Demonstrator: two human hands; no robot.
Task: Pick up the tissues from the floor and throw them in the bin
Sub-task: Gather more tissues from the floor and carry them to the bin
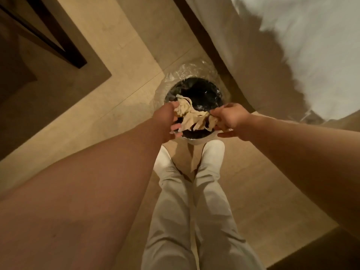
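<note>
A crumpled bunch of cream tissues (pixel 191 116) hangs over the open mouth of a round black bin (pixel 204 94) lined with a clear plastic bag. My left hand (pixel 171 121) grips the tissues at their left side, above the bin's near left rim. My right hand (pixel 228 118) pinches their right end, above the near right rim. The inside of the bin is dark and its contents are hard to make out.
My legs in pale trousers and white shoes (pixel 213 152) stand just in front of the bin on a beige tiled floor (pixel 120 55). A bed with a white cover (pixel 302 45) runs along the right. Dark wooden furniture (pixel 48 36) stands at the upper left.
</note>
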